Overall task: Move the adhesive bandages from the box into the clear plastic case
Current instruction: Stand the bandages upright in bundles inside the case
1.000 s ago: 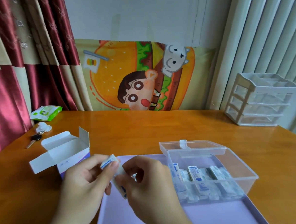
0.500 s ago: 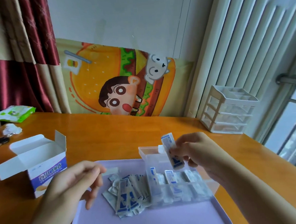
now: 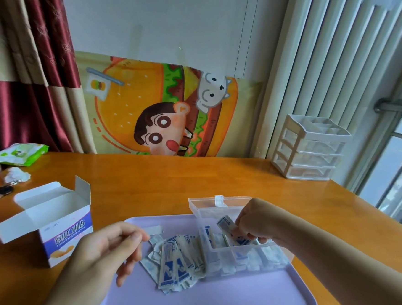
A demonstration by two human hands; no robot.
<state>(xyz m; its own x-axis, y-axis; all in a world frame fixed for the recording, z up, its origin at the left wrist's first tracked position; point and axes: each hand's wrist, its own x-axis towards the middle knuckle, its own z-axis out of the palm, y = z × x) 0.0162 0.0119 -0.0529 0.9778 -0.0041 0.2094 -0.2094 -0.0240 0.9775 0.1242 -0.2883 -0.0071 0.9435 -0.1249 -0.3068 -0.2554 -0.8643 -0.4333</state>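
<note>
The clear plastic case sits open on a lilac tray, lid tipped back, with several wrapped bandages standing inside. My right hand reaches into the case from the right and pinches a white-and-blue bandage. A loose pile of bandages lies on the tray left of the case. My left hand hovers over the tray's left part with relaxed fingers and holds nothing. The opened bandage box stands on the table to the left, flaps up.
On the wooden table, a white drawer organiser stands at the back right. A green wipes pack, crumpled tissue and keys lie at the far left. A cartoon poster leans against the wall behind.
My right hand took a bandage from between both hands, carried it right and lowered it into the case. My left hand let go and now hovers. The view swung rightward.
</note>
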